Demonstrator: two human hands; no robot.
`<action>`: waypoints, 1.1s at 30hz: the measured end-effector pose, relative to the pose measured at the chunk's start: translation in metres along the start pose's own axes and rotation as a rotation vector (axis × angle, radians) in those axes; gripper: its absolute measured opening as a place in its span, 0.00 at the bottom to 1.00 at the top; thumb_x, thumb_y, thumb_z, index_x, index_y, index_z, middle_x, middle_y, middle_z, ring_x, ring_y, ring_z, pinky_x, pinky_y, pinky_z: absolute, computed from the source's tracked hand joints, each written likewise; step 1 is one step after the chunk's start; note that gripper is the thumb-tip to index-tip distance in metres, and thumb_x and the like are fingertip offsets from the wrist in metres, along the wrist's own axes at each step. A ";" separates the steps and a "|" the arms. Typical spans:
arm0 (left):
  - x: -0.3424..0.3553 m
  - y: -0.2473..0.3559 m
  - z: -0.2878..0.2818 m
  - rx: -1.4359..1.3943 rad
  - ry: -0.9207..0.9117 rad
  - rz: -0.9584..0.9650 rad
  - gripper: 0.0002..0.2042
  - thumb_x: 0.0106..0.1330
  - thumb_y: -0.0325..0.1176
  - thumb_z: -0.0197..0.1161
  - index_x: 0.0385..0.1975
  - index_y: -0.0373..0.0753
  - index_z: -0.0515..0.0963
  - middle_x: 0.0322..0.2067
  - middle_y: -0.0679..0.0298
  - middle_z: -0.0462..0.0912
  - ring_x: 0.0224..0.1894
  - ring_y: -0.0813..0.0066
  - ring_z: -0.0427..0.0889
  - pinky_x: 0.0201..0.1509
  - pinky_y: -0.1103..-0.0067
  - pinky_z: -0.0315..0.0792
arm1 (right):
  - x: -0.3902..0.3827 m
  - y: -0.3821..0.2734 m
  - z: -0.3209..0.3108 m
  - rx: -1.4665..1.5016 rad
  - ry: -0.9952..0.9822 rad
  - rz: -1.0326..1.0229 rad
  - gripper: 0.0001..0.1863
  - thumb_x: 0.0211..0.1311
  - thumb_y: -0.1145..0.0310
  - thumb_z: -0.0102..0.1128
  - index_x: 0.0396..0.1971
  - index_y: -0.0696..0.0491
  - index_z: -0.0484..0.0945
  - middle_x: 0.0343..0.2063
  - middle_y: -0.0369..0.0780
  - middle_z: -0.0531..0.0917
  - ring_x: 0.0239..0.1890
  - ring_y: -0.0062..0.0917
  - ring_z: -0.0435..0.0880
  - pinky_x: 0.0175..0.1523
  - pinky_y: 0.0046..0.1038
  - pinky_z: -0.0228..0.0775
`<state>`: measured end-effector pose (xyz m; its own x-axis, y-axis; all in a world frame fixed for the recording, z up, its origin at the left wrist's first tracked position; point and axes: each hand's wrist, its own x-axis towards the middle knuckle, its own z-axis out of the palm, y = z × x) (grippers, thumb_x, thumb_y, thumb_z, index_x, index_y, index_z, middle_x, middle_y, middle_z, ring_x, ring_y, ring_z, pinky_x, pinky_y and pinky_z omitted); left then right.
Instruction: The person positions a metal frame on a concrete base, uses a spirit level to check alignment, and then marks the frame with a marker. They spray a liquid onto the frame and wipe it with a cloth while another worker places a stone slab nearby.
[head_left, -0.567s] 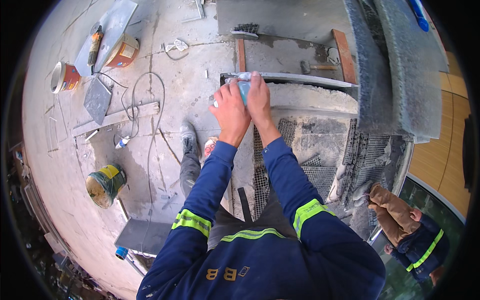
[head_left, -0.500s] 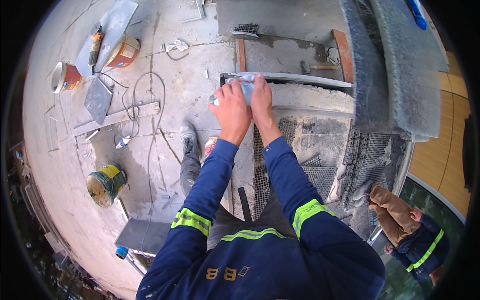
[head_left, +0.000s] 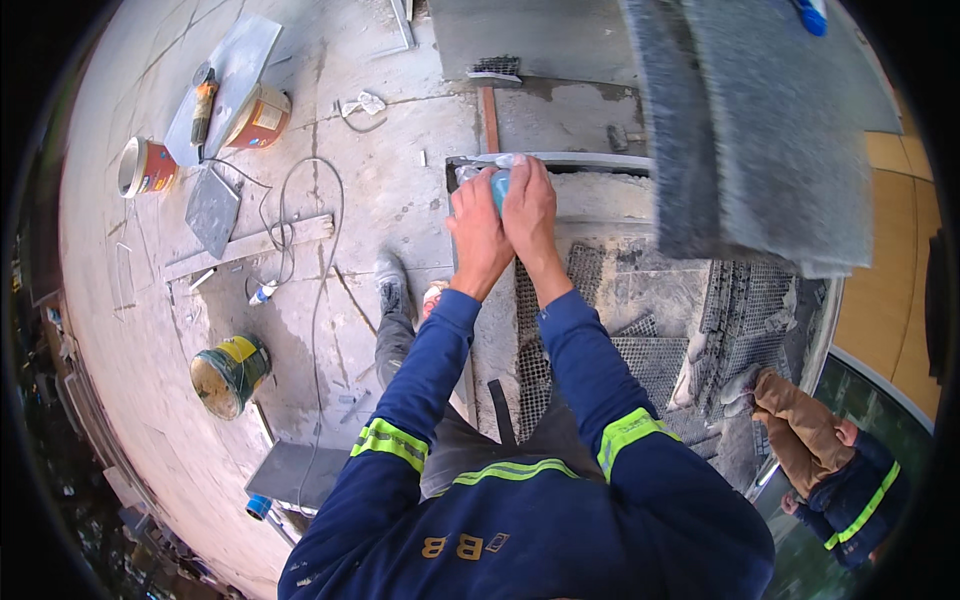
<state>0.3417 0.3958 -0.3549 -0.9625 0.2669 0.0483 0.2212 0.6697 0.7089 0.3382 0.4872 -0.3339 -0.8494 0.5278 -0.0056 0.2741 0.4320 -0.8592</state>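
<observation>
My left hand (head_left: 478,232) and my right hand (head_left: 529,212) are side by side in front of me, fingers curled round one bluish see-through plastic thing (head_left: 501,190). It looks like a crumpled bottle or bag, and my fingers cover most of it. Just beyond my fingertips runs a raised stone edge (head_left: 590,160) with a dark gap along it. Beneath my forearms lie strips of black mesh (head_left: 535,375) on rough concrete.
Stone slabs (head_left: 770,140) stand at the right. At the left are an angle grinder (head_left: 205,112) on a slab, a looped cable (head_left: 338,215), a wooden board (head_left: 250,247) and a dark green bucket (head_left: 225,385). Another person (head_left: 840,475) is at the lower right.
The hands have shifted slightly, with the right hand now lying more over the bluish plastic thing. My view has moved a little, so the surroundings sit differently.
</observation>
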 end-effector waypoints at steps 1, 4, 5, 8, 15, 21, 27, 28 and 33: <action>-0.002 -0.013 0.005 -0.213 0.078 0.020 0.32 0.66 0.39 0.68 0.68 0.34 0.68 0.60 0.49 0.75 0.66 0.47 0.71 0.66 0.53 0.67 | -0.003 -0.003 0.006 0.041 -0.019 -0.063 0.23 0.84 0.59 0.41 0.53 0.63 0.79 0.49 0.56 0.84 0.53 0.51 0.82 0.58 0.43 0.73; -0.007 -0.056 0.014 -0.320 0.196 0.043 0.34 0.63 0.36 0.72 0.68 0.32 0.68 0.61 0.47 0.74 0.65 0.48 0.73 0.69 0.60 0.67 | -0.011 -0.002 0.029 0.268 -0.141 -0.032 0.24 0.85 0.58 0.39 0.55 0.63 0.78 0.52 0.54 0.84 0.56 0.48 0.83 0.61 0.41 0.74; -0.008 -0.071 0.015 -0.354 0.238 0.049 0.35 0.61 0.35 0.74 0.68 0.32 0.68 0.62 0.47 0.73 0.64 0.48 0.73 0.70 0.62 0.67 | -0.011 0.007 0.042 0.462 -0.096 0.046 0.25 0.85 0.56 0.38 0.56 0.63 0.77 0.55 0.54 0.83 0.59 0.47 0.82 0.64 0.40 0.72; -0.010 -0.120 0.022 -0.358 0.311 0.007 0.38 0.58 0.30 0.78 0.68 0.31 0.67 0.61 0.47 0.74 0.63 0.51 0.75 0.69 0.64 0.68 | -0.008 0.061 0.081 0.731 -0.030 0.222 0.32 0.84 0.52 0.34 0.66 0.66 0.70 0.65 0.56 0.77 0.70 0.48 0.74 0.78 0.39 0.59; -0.019 -0.199 0.018 -0.377 0.380 -0.100 0.40 0.57 0.32 0.81 0.68 0.31 0.67 0.60 0.48 0.73 0.62 0.54 0.76 0.68 0.66 0.70 | -0.029 0.138 0.161 -0.229 -0.184 0.017 0.38 0.82 0.52 0.32 0.74 0.72 0.55 0.74 0.63 0.62 0.82 0.47 0.53 0.85 0.46 0.31; -0.022 -0.206 0.026 -0.388 0.339 -0.129 0.39 0.56 0.33 0.81 0.67 0.32 0.68 0.59 0.48 0.75 0.61 0.53 0.77 0.67 0.65 0.70 | -0.039 0.141 0.193 -0.297 -0.160 -0.154 0.37 0.79 0.59 0.40 0.74 0.74 0.52 0.74 0.65 0.61 0.82 0.49 0.52 0.84 0.51 0.29; -0.017 -0.213 0.023 -0.346 0.344 -0.113 0.40 0.57 0.32 0.81 0.68 0.33 0.66 0.58 0.49 0.74 0.62 0.53 0.76 0.67 0.65 0.70 | -0.040 0.147 0.186 -0.182 -0.112 -0.118 0.36 0.79 0.60 0.39 0.75 0.73 0.53 0.74 0.63 0.63 0.81 0.50 0.56 0.84 0.51 0.30; -0.017 -0.211 0.022 -0.353 0.352 -0.110 0.40 0.57 0.32 0.81 0.69 0.33 0.66 0.58 0.49 0.74 0.62 0.54 0.76 0.67 0.65 0.70 | -0.041 0.148 0.192 -0.205 -0.121 -0.137 0.35 0.79 0.60 0.39 0.75 0.72 0.54 0.74 0.63 0.63 0.80 0.50 0.56 0.84 0.51 0.31; -0.019 -0.219 0.017 -0.356 0.361 -0.140 0.40 0.58 0.32 0.81 0.69 0.33 0.65 0.59 0.49 0.72 0.62 0.55 0.76 0.67 0.65 0.70 | -0.041 0.143 0.186 -0.071 -0.134 -0.122 0.34 0.80 0.61 0.40 0.75 0.71 0.55 0.73 0.62 0.66 0.79 0.48 0.59 0.84 0.51 0.33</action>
<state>0.3142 0.2558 -0.5224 -0.9857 -0.1060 0.1309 0.0802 0.3883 0.9180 0.3286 0.3913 -0.5520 -0.9294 0.3682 0.0247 0.1920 0.5397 -0.8196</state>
